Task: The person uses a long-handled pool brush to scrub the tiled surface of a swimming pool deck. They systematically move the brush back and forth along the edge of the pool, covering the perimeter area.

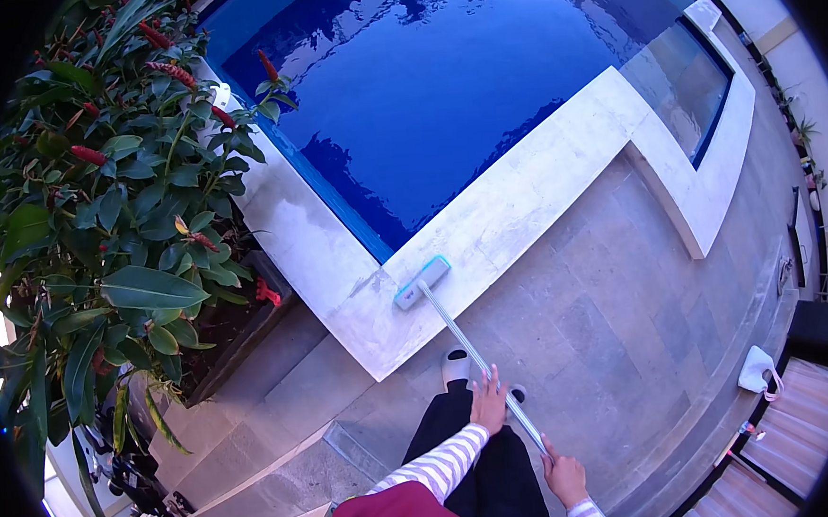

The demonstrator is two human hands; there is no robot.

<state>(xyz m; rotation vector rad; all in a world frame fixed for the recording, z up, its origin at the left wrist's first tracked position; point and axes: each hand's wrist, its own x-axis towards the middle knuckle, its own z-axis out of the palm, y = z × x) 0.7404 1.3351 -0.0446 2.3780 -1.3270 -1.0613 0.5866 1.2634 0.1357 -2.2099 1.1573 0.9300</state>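
A long-handled scrub brush with a grey head (422,282) and turquoise bristles rests on the pale stone coping (496,214) by the pool's near corner. Its metal pole (461,332) slants down to the right toward me. Around the middle of the pole is my left hand (490,403), fingers partly spread over it. Lower down, near the pole's rear part, my right hand (565,473) grips it. Blue pool water (411,102) lies beyond the coping, with reflections on it.
Leafy plants with red flowers (145,168) fill a planter at left. Stone steps (313,471) lie at lower left. Grey paving (575,334) surrounds my shoes. A white bag (755,369) sits at right near cushioned seating (800,412). The coping forms a raised edge.
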